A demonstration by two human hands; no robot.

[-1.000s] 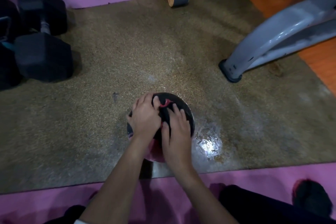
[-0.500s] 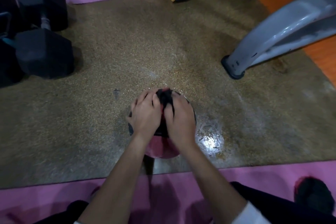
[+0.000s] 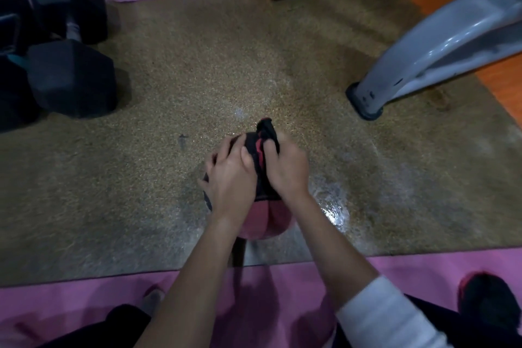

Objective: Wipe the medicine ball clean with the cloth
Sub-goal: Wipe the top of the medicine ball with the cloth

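Bunched higher than a moment ago, the black red-striped cloth [image 3: 265,133] peaks above the round pink-and-black medicine ball [image 3: 262,220].
Curled fingers of the right hand [image 3: 285,169] clench the cloth; the left hand [image 3: 230,178] lies spread on the ball, which sits on the speckled brown floor mat [image 3: 169,93].

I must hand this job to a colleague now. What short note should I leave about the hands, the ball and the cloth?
Left hand: rests on the black and pink medicine ball, steadying it on the brown speckled floor mat.
Right hand: grips the dark cloth with a red stripe, bunched on top of the ball.
Done: cloth is at the top; how clean the ball is cannot be seen.
Left: wipe the pink lower half and the sides.
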